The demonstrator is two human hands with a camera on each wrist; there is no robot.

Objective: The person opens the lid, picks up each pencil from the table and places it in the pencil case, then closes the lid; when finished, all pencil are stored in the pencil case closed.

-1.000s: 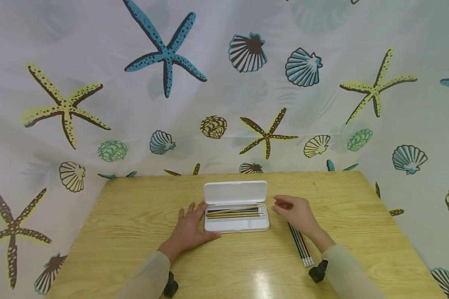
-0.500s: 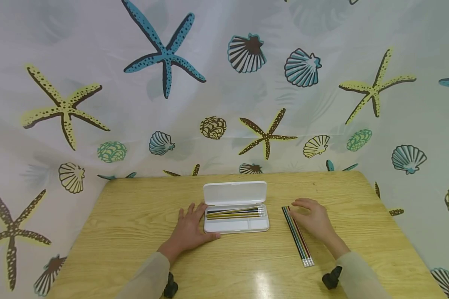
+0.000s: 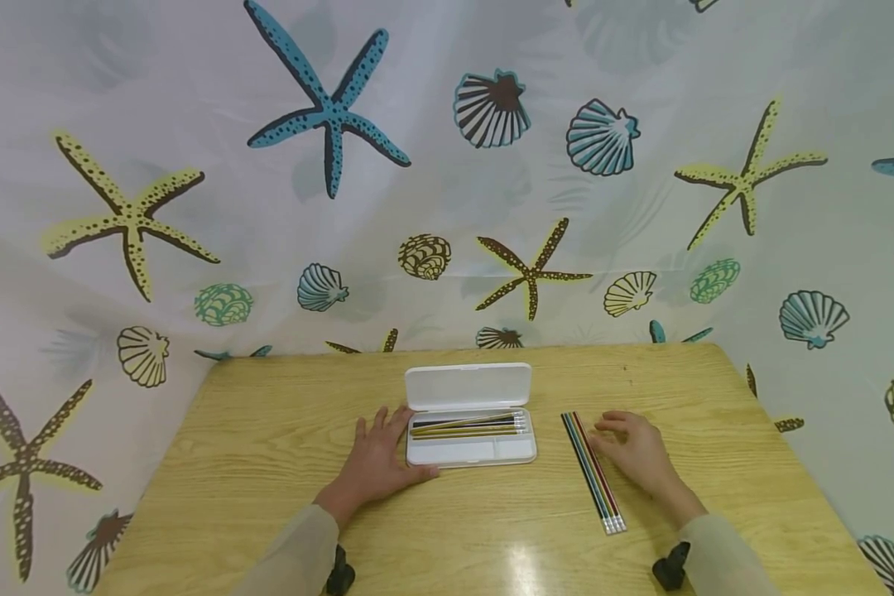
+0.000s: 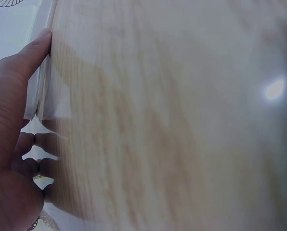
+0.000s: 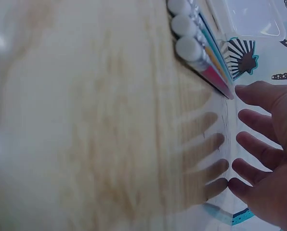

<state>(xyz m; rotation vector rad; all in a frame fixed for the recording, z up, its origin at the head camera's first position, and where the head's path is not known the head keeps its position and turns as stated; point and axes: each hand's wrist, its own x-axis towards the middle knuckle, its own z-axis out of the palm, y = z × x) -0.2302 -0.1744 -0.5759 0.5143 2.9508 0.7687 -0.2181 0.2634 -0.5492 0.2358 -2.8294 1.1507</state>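
A white pencil case (image 3: 439,451) lies with its lid (image 3: 468,386) raised; yellow and dark pencils (image 3: 465,428) lie inside its back compartment. My left hand (image 3: 376,459) spreads around the case's left end, thumb (image 4: 35,48) along the front edge and fingers at the left side. To the right of the case, several coloured pencils (image 3: 594,476) lie side by side on the table, slanted, silver ferrules and white erasers toward me. Just right of that bundle is my right hand (image 3: 636,455), its fingers (image 5: 259,125) apart and relaxed, holding nothing.
The wooden table (image 3: 283,414) ends at a cloth (image 3: 447,182) printed with starfish and shells, which surrounds the back and sides. Dark wrist devices (image 3: 670,567) sit at both sleeves.
My right hand has drawn back rightward and toward me from the upper end of the coloured pencils, leaving them lying together. The left hand and the case stay put.
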